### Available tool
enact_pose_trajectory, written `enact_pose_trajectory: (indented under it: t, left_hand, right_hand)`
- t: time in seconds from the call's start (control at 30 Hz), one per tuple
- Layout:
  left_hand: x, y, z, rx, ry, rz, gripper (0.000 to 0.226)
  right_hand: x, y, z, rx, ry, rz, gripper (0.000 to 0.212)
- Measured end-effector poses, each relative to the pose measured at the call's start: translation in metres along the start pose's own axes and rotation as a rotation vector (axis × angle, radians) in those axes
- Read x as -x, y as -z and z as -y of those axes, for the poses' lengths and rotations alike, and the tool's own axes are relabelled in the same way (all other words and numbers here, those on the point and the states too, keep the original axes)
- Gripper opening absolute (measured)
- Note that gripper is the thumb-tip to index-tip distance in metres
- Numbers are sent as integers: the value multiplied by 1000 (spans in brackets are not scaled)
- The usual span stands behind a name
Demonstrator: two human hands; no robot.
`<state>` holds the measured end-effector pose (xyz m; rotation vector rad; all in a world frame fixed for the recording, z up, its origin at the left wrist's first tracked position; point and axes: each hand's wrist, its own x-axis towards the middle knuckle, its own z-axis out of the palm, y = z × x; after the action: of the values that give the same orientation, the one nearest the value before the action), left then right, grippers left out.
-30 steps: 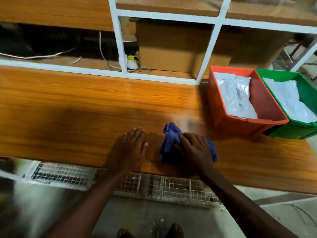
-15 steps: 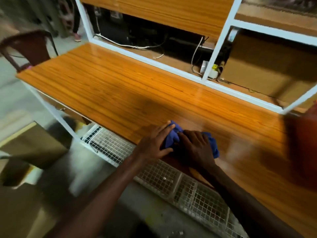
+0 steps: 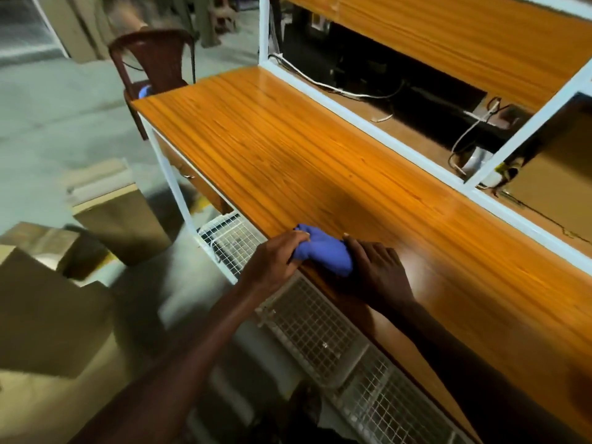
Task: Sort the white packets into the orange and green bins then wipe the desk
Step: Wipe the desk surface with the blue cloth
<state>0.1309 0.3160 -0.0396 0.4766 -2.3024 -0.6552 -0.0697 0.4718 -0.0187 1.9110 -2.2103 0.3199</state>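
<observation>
A bunched blue cloth (image 3: 322, 253) lies at the near edge of the glossy wooden desk (image 3: 320, 155). My left hand (image 3: 277, 257) grips the cloth's left end with curled fingers. To the cloth's right, my right hand (image 3: 379, 272) rests on the desk with its fingers against the cloth; whether they curl round it is hidden. The orange and green bins and the white packets are out of view.
A dark red chair (image 3: 153, 56) stands past the desk's far left end. White wire-mesh trays (image 3: 314, 325) hang under the desk's near edge. Cardboard boxes (image 3: 48, 302) sit on the floor at left. Cables (image 3: 461, 139) lie behind the white frame (image 3: 528, 129).
My view has swung left, so the bins have left the frame. My left hand moved from flat on the desk onto the cloth and now grips it. The cloth slid left along the near edge.
</observation>
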Motion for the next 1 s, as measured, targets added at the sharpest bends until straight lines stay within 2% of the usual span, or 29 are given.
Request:
enact_pose_trajectory:
  t: [0.17, 0.27, 0.43, 0.57, 0.7, 0.87, 1.0]
  left_hand:
    - [2, 17, 27, -49, 93, -9, 39]
    - [2, 27, 46, -92, 188, -18, 48]
    - [-3, 56, 68, -191, 298, -45, 49]
    - [-5, 84, 86, -270, 316, -101, 49]
    - [5, 113, 109, -342, 408, -178, 50]
    - [19, 157, 156, -403, 498, -285, 51]
    - [32, 198, 203, -360, 607, -293, 49]
  right_hand:
    - [-39, -12, 4, -99, 99, -9, 64]
    - [-71, -26, 7, -143, 160, 2, 67]
    - [-126, -42, 22, -196, 243, -4, 64]
    - [-177, -56, 40, -218, 339, 57, 72]
    - [-224, -68, 74, -200, 431, 118, 78]
    - [-280, -91, 131, -266, 569, 45, 73]
    - [-327, -115, 182, -320, 642, 16, 69]
